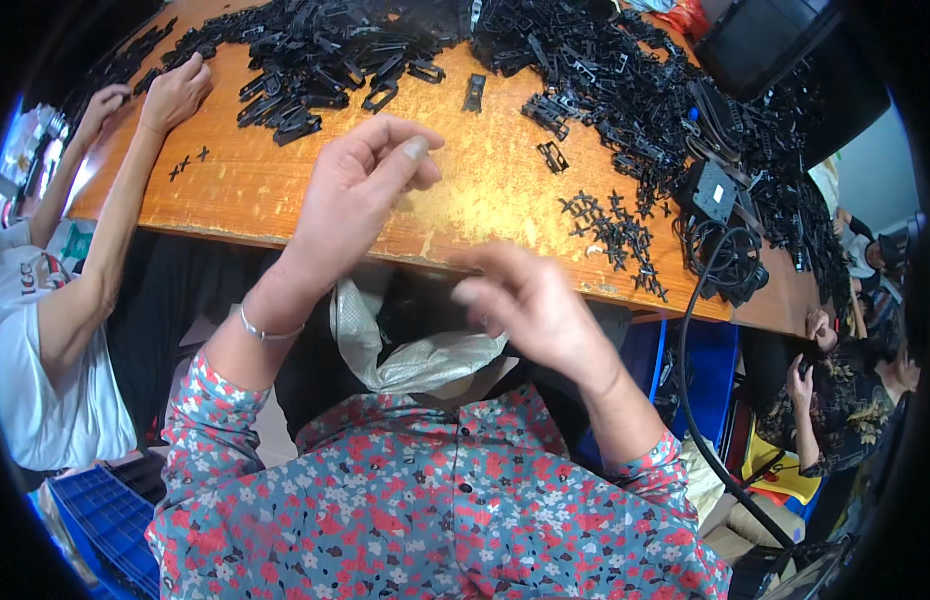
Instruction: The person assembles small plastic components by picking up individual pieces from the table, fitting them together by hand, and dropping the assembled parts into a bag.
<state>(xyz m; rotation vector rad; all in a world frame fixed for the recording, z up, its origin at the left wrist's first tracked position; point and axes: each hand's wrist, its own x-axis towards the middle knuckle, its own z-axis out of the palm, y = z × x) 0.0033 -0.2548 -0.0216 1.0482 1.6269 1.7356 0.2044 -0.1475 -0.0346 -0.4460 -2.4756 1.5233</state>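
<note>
Two bare hands are raised over the wooden table (285, 205) edge — the left hand (360, 190) pinching fingertips together on something too small to tell, the right hand (530, 305) blurred, grip unclear. Black plastic clips (605, 70) lie heaped beyond; a pinched piece could slip into the white bag (415, 360) below.

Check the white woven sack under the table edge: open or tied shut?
Open. The white woven sack has its mouth gaping and its rim folded outward, below the wooden table edge. Contents cannot be told.
</note>
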